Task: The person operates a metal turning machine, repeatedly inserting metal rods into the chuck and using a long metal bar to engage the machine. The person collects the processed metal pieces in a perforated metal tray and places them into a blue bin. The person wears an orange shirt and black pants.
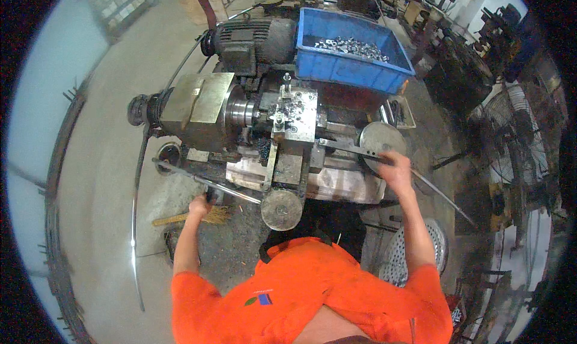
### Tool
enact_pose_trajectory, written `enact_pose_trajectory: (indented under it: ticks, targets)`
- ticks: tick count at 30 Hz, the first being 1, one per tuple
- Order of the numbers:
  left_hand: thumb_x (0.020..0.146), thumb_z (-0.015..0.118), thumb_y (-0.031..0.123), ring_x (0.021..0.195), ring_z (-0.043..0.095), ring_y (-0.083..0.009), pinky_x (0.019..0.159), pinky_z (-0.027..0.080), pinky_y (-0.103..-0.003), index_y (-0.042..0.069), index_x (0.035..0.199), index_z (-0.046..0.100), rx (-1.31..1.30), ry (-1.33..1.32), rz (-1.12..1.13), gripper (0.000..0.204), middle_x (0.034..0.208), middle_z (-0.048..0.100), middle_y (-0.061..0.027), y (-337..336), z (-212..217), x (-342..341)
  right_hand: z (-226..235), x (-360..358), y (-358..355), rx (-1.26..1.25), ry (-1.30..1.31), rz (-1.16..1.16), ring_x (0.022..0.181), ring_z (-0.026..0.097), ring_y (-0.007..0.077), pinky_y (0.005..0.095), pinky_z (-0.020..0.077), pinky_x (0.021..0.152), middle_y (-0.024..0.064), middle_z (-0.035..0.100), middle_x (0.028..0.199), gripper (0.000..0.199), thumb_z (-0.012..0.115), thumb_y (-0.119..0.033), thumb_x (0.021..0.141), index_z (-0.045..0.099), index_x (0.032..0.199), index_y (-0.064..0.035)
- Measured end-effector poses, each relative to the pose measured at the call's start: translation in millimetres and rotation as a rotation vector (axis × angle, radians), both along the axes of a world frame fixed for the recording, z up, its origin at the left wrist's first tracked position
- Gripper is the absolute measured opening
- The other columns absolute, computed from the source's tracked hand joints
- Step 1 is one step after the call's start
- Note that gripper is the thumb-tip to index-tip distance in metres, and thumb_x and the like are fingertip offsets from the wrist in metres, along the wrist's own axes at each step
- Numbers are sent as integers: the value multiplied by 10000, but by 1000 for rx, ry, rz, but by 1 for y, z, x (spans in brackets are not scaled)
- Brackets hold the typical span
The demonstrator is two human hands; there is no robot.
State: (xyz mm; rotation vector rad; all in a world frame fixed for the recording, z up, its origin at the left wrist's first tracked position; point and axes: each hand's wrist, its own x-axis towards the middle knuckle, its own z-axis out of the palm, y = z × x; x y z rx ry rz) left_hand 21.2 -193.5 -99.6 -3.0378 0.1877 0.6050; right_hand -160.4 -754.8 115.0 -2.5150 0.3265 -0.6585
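A small lathe-like machine stands before me, its metal headstock [195, 106] at left and a tool slide [297, 114] covered with metal chips in the middle. My left hand [200, 206] is closed around a dark handle [210, 194] beside a long shiny rod [234, 191]. That rod runs to the near round handwheel [281, 210]. At the right, my right hand [395, 171] has its fingers curled over the end of a flat metal lever [348, 147]. Behind that lever is a second round handwheel [383, 139], and another rod [442, 196] slants away to the right.
A blue plastic bin [354, 70] of small metal parts sits behind the slide, right of an electric motor [255, 40]. A straw broom [192, 216] lies on the floor at left. A perforated round seat [415, 251] is by my right arm, and a fan [511, 127] stands farther right.
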Motion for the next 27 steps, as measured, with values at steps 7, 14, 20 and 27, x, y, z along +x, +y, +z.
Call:
enact_pose_trajectory:
  ticks: [7, 14, 20, 27]
  targets:
    - [790, 590, 318, 815, 618, -301, 700, 479, -388, 94, 1061, 605, -424, -355, 177, 352, 892, 638, -163, 58, 154, -2, 42, 162, 125, -25, -132, 503, 862, 567, 317, 396, 457, 768, 123, 620, 872, 325, 615, -208, 554, 649, 840, -59]
    - [889, 396, 446, 805, 602, -334, 706, 448, -447, 82, 1047, 602, -27, -809, 453, 447, 801, 628, -171, 243, 163, -67, 45, 232, 213, -303, 337, 520, 800, 632, 314, 372, 507, 756, 185, 646, 829, 298, 629, -242, 569, 672, 774, -30]
    - [898, 312, 496, 802, 584, -380, 699, 422, -470, 55, 885, 651, -281, -496, 806, 557, 812, 621, -197, 153, 154, -101, 41, 227, 199, -140, 318, 550, 775, 628, 327, 363, 509, 720, 194, 634, 782, 274, 615, -182, 522, 661, 740, -23]
    - [808, 537, 446, 676, 599, -355, 665, 458, -429, -27, 886, 595, -285, -646, 590, 482, 668, 596, -202, 111, 125, -125, 37, 227, 192, -362, 241, 530, 728, 629, 330, 382, 511, 685, 190, 631, 724, 246, 611, -198, 528, 653, 685, -14]
